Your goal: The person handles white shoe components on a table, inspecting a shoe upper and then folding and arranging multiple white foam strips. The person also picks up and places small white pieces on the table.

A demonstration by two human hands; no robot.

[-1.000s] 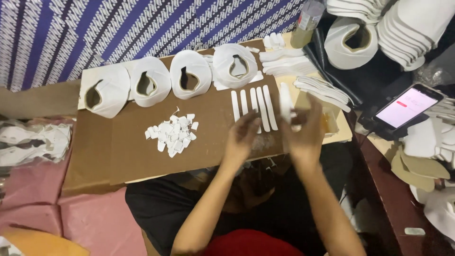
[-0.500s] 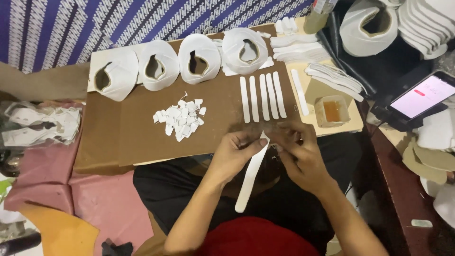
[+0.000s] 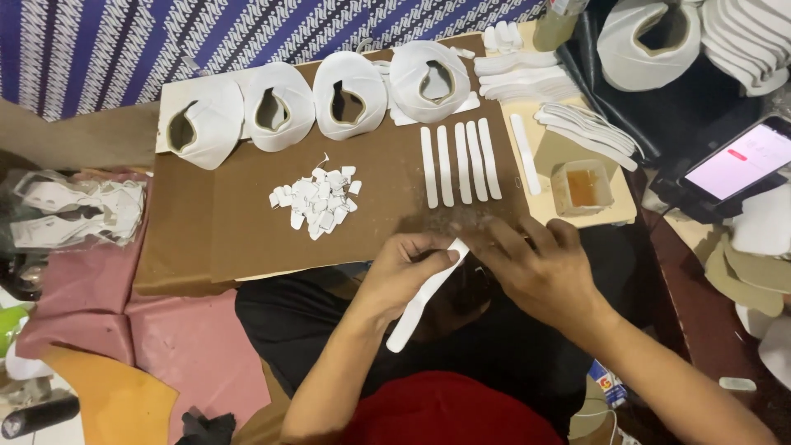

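Cup: a small clear plastic cup is holding amber liquid, far right on the brown cardboard tabletop.
Strip: a long white strip is overhanging the near edge.
Fingers: left hand and right hand are pinching its far end.
Room: bare board is lying near-left of the pile of small white paper pieces.

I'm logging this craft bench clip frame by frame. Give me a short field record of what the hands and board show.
left hand: pinches white strip near its upper end
right hand: fingers at the strip's top end
board: brown cardboard
laid strips: four side by side, a fifth apart
small pieces: loose white pile
shaped white parts: four in a row
cup: amber liquid
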